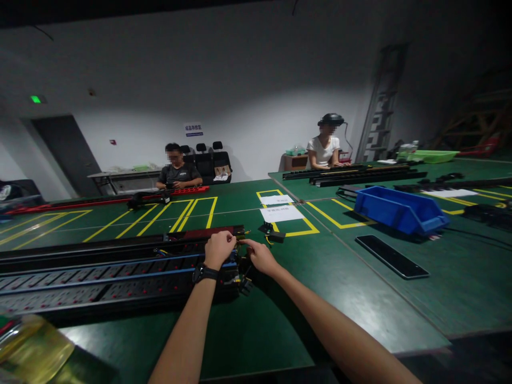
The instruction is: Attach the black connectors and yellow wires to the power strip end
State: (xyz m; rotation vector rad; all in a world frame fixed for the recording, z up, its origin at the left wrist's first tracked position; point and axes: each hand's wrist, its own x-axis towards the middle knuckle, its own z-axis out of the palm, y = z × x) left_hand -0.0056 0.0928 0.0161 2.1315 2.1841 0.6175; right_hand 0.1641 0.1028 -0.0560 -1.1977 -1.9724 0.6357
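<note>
Long black rail assemblies [132,282] with slotted panels, blue strips and small red dots lie on the left of the green table. My left hand [219,249], wearing a black watch [204,273], rests over their right end with its fingers pinched together. Close beside it, my right hand [261,257] has the index finger stretched toward the left fingertips and the others curled. Whatever is between the fingers is too small or hidden to make out. Wires and a small black connector [245,286] hang at the rail end. Another black connector piece [271,231] lies just beyond.
To the right are a blue bin [400,209] and a dark phone-like slab [392,256]. Paper sheets [282,214] lie among yellow tape markings. A bottle of yellow liquid [34,349] stands at the near left. Two people sit across the table, near red and black rails.
</note>
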